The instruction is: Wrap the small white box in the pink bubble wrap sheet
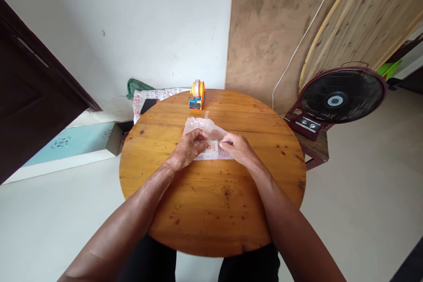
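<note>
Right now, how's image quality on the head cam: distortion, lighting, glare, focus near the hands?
Head view: strong wide-angle warp, door edge and wood panels bow outward; soft, even daylight, only faint shadows under the left hand and right hand; mild sheen on the round table, no blown glare; bubble-wrap packet reads pale and low in detail, its label print too small to read; tape dispenser sharp.

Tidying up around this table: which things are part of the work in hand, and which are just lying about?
In use: bubble wrap with a small labelled item, held by left hand and right hand.
Lying about: tape dispenser, fan, phone.
</note>
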{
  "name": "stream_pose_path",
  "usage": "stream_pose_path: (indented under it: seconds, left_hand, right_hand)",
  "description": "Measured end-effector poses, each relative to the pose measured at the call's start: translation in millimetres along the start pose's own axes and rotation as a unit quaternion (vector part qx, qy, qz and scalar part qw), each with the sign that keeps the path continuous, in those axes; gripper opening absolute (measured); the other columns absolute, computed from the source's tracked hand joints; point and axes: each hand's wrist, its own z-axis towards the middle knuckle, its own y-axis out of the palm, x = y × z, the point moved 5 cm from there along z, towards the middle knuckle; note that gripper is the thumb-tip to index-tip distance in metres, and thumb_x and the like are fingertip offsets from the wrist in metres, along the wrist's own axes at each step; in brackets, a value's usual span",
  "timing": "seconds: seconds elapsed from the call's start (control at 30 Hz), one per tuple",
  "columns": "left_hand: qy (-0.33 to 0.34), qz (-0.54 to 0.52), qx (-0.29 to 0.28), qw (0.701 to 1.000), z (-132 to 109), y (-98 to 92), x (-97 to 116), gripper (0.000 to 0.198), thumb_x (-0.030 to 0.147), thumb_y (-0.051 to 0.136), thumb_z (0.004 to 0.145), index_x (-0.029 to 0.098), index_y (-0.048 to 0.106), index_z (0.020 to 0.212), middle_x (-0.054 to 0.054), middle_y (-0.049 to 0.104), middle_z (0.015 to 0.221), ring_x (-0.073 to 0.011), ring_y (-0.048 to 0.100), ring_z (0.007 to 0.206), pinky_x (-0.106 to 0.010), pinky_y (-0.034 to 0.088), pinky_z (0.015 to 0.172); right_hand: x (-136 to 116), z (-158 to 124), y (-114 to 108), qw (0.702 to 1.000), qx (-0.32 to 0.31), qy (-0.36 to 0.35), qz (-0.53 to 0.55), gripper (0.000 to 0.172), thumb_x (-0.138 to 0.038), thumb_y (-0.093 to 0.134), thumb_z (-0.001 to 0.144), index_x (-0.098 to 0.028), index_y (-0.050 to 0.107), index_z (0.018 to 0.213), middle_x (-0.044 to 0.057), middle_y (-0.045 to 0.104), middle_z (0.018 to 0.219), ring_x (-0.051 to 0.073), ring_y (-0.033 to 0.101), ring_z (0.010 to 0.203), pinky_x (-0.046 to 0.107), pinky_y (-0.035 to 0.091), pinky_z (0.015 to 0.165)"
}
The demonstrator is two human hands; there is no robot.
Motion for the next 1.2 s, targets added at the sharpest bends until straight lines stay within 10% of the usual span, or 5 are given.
stream_pose_path:
  seconds: [0.23, 0.53, 1.2]
  left_hand:
    - [-0.032, 0.000, -0.003, 0.999, -2, 3.1, 2, 0.028, 0.030, 0.065, 0.070, 0.016, 0.058, 0.093, -0.002, 0.066, 0.078, -0.0147, 0.062, 0.072, -0.026, 0.046, 0.065]
    - [-0.008, 0.052, -0.003, 0.999, -1, 0.8, 5, 0.025, 0.029, 0.063, 0.073, 0.016, 0.061, 0.094, -0.003, 0.066, 0.083, -0.0158, 0.062, 0.079, -0.028, 0.048, 0.073]
    - [-0.081, 0.196, -0.022, 0.977, 4, -33.0, 3, 0.029, 0.037, 0.068, 0.061, 0.018, 0.068, 0.084, 0.003, 0.059, 0.064, -0.0132, 0.053, 0.060, -0.024, 0.039, 0.057]
  right_hand:
    - [-2, -3, 2, 0.998, 0.041, -0.018, -0.036, 0.018, -0.026, 0.061, 0.075, -0.022, 0.063, 0.093, 0.001, 0.067, 0.082, 0.017, 0.059, 0.072, 0.027, 0.042, 0.066]
    - [-39, -18, 3, 0.950, 0.052, -0.298, -0.072, 0.025, -0.008, 0.046, 0.081, -0.021, 0.067, 0.084, 0.005, 0.064, 0.095, 0.020, 0.055, 0.094, 0.033, 0.040, 0.090]
    - [-39, -18, 7, 0.948, 0.035, -0.298, -0.110, 0.018, -0.025, 0.058, 0.089, -0.023, 0.075, 0.083, 0.002, 0.072, 0.093, 0.016, 0.061, 0.088, 0.031, 0.036, 0.085]
